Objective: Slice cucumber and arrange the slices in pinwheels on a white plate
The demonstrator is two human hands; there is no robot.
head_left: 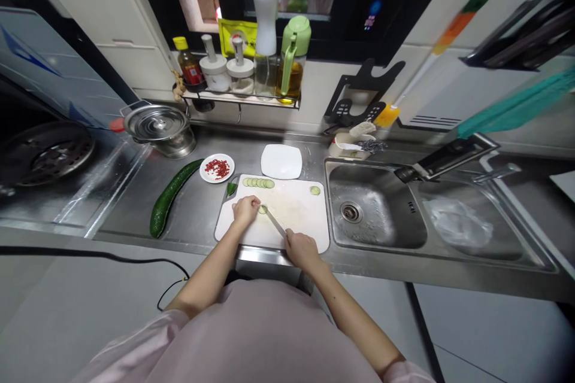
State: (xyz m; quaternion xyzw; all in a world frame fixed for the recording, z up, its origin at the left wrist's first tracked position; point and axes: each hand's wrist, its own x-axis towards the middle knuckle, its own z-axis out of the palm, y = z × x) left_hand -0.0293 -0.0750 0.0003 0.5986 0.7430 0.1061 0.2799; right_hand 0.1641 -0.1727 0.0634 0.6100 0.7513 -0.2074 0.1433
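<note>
My right hand (303, 249) is closed round the handle of a knife (277, 223), its blade pointing up and left across the white cutting board (305, 221). The tip of the blade meets a thin cucumber slice (263, 209). My left hand (245, 210) pinches that slice at its left edge with the fingertips. Along the board's far edge lies an overlapping row of cucumber slices (258, 183). A single cucumber piece (315, 190) sits at the far right corner, and a dark green end piece (231, 189) at the far left.
Left of the board lies a whole cucumber (174, 198), beside a small plate (203, 175) of chopped red bits. A white square dish (281, 161) stands behind the board. The sink (381, 215) is on the right, a lidded steel pot (173, 140) at the back left, a spice rack (251, 99) above.
</note>
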